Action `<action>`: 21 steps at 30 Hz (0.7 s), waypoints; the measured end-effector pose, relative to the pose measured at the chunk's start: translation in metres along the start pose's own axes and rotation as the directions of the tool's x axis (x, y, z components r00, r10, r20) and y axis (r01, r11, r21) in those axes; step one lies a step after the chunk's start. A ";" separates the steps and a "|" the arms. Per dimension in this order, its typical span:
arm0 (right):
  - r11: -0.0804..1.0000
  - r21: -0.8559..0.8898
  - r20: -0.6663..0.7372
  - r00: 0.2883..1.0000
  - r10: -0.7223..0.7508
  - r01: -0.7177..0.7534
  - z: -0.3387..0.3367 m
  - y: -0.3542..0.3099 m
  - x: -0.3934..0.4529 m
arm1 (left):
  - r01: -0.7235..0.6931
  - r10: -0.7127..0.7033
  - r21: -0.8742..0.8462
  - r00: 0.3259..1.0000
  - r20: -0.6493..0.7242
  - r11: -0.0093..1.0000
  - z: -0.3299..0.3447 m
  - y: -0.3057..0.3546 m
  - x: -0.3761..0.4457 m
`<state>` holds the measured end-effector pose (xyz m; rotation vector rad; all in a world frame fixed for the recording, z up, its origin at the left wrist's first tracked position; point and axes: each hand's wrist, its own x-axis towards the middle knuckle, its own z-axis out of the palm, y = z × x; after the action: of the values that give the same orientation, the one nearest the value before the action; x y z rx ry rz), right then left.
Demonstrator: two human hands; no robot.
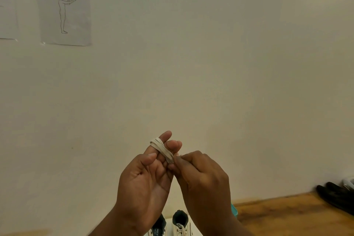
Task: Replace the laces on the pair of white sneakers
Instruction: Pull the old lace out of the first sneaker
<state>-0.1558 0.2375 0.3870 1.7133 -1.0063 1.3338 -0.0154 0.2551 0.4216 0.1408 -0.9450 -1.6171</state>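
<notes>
A white lace (161, 147) is wound in several turns around the fingers of my left hand (145, 176), which is raised in front of the wall with the palm toward me. My right hand (203, 174) touches it from the right and pinches the end of the lace between thumb and fingers. Below my wrists, at the bottom edge, two white sneakers (181, 224) with dark openings stand side by side; the right one has a lace in its eyelets, the left one is mostly hidden by my forearm.
A wooden table (291, 214) runs along the bottom right, against a plain cream wall. Dark objects (337, 195) lie at its far right edge. A teal item (234, 210) peeks out behind my right wrist. Two paper sheets (64, 10) hang on the wall, upper left.
</notes>
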 end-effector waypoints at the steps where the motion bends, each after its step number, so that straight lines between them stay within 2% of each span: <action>1: 0.999 -0.037 0.006 1.000 -0.015 0.015 0.001 -0.001 0.000 | -0.003 0.003 0.003 1.000 -0.004 1.000 -0.001 -0.001 0.000; 6: 0.991 -0.128 -0.061 0.997 -0.040 0.032 0.004 -0.001 0.000 | 0.003 -0.003 0.013 1.000 0.001 1.000 -0.001 -0.003 0.000; 17: 0.999 0.040 -0.083 0.997 0.004 0.000 0.008 0.005 -0.003 | 0.000 -0.002 0.040 0.999 0.046 0.999 -0.008 -0.002 0.002; 21: 1.000 0.006 -0.067 0.998 0.009 -0.009 0.003 0.007 -0.004 | -0.002 -0.002 0.051 0.997 0.073 0.999 -0.008 -0.003 0.001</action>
<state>-0.1610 0.2325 0.3835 1.6586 -0.9739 1.3925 -0.0133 0.2501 0.4152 0.1180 -1.0426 -1.6077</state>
